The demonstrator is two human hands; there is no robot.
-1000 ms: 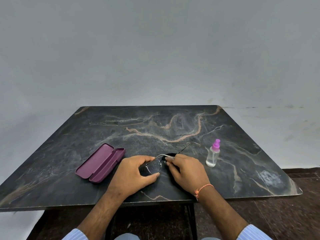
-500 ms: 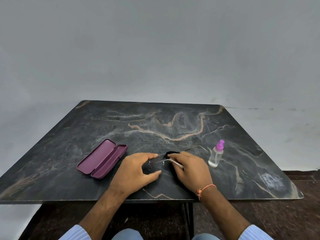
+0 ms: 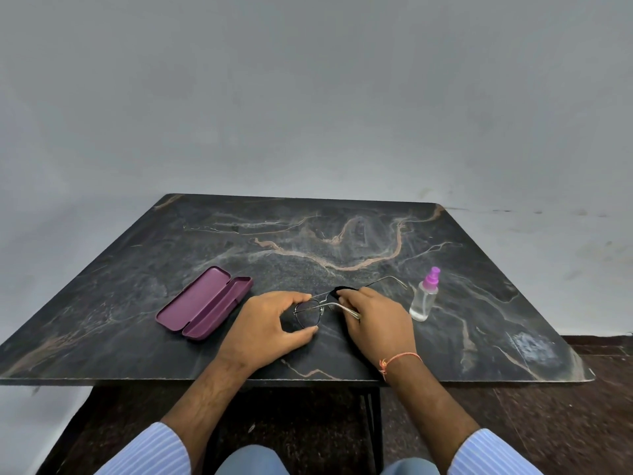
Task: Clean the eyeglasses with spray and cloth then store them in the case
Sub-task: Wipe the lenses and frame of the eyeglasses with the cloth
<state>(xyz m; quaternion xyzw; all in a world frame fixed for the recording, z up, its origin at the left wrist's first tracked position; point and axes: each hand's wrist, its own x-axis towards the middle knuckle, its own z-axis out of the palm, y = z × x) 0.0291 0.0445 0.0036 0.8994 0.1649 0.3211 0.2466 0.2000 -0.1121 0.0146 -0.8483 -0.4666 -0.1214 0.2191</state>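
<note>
Thin metal-framed eyeglasses [image 3: 309,311] are held just above the dark marble table [image 3: 342,241], temples unfolded, one temple reaching right toward the bottle. My left hand [image 3: 270,329] grips the left lens rim between thumb and fingers. My right hand [image 3: 378,318] holds a black cloth [image 3: 339,291] bunched on the other lens, which it hides. An open maroon glasses case [image 3: 205,303] lies to the left of my hands with nothing in it. A small clear spray bottle [image 3: 425,296] with a pink top stands upright to the right.
The table's front edge [image 3: 308,381] runs just under my wrists, with dark floor and a table leg below. A plain grey wall rises behind the table. My blue striped sleeves show at the bottom.
The glasses have tilted so the left lens faces up more. My right hand with the cloth has shifted slightly on the right lens. Case and bottle stay put.
</note>
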